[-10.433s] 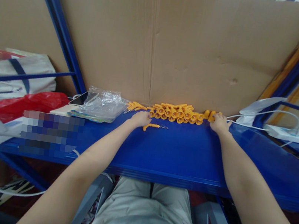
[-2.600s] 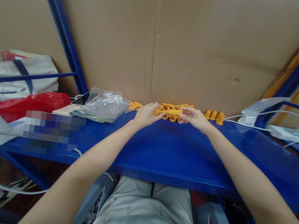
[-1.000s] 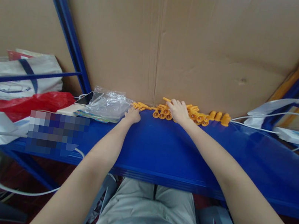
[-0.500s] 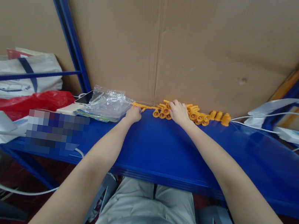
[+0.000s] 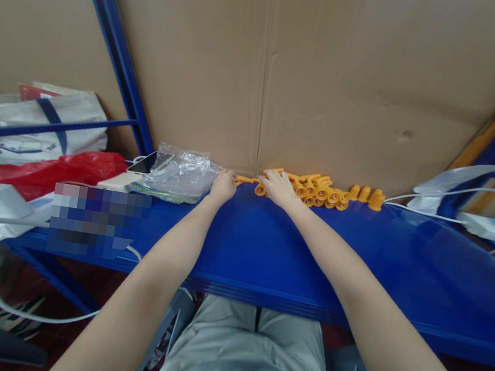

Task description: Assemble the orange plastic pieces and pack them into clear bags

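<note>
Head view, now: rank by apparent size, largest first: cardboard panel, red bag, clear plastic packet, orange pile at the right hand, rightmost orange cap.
1. Cardboard panel
2. Red bag and clear plastic packet: too close to rank
3. Orange pile, partly covered by the right hand
4. Rightmost orange cap

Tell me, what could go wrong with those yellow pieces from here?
The stacked yellow pieces might slide or roll, since the right hand is right at their left end. The left hand is close beside the clear plastic bag, so it could perhaps snag or shift it.
</note>
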`<state>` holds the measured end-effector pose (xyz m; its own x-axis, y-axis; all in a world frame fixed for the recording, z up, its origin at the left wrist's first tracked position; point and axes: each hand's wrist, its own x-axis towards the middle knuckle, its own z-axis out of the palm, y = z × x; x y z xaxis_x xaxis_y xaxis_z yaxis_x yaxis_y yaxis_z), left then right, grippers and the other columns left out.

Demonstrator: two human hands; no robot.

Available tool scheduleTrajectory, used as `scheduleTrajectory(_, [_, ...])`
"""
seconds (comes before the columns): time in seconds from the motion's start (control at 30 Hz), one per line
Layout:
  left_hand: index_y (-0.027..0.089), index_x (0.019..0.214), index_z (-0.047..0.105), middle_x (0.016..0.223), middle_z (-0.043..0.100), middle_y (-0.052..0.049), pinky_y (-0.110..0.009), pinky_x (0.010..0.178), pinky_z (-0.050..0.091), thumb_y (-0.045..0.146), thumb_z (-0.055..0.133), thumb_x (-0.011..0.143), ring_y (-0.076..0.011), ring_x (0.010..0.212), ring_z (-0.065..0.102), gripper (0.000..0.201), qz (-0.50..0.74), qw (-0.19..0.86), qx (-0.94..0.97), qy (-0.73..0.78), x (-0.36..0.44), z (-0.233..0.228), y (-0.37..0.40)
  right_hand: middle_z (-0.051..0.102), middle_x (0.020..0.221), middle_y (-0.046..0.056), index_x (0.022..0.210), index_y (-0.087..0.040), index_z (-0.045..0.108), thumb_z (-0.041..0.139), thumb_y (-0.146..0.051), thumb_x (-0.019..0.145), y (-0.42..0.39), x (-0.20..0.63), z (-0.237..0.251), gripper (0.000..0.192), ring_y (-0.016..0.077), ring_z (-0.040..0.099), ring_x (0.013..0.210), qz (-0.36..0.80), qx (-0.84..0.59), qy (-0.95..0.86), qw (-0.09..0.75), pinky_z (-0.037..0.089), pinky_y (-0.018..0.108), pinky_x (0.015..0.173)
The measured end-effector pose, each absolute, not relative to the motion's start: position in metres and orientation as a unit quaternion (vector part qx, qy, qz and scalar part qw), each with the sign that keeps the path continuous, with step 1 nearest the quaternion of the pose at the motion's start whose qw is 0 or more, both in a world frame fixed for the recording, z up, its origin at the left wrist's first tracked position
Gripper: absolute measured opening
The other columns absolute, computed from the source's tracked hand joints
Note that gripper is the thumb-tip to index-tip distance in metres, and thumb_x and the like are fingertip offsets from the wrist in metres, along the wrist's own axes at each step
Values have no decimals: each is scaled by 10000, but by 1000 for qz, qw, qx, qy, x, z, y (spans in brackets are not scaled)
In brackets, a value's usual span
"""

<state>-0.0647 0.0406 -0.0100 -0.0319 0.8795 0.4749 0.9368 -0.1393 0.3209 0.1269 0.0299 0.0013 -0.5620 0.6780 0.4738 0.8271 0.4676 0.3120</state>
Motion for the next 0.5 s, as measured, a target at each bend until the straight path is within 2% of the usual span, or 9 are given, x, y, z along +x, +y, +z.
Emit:
scheduleTrajectory(0.27, [179, 998, 634, 1069, 675, -86, -314, 981, 476, 18, 438, 840, -204, 1075, 622, 299, -391, 44, -675, -624, -63, -3, 40, 575, 1381, 192, 1438, -147, 515, 417, -170, 952, 26, 138, -6, 496, 315, 487, 1267, -257, -424, -860, 124, 306, 499, 1040])
scheduleTrajectory(0.5, [143, 1099, 621, 1078, 664, -103, -305, 964, 480, 43, 437, 878, -197, 1034, 624, 305, -441, 49, -668, -597, -55, 8, 35, 382, 1581, 160, 1519, -161, 405, 460, -155, 917, 24, 141, -6, 604, 320, 368, 1421, -218, -429, -869, 117, 202, 624, 1148])
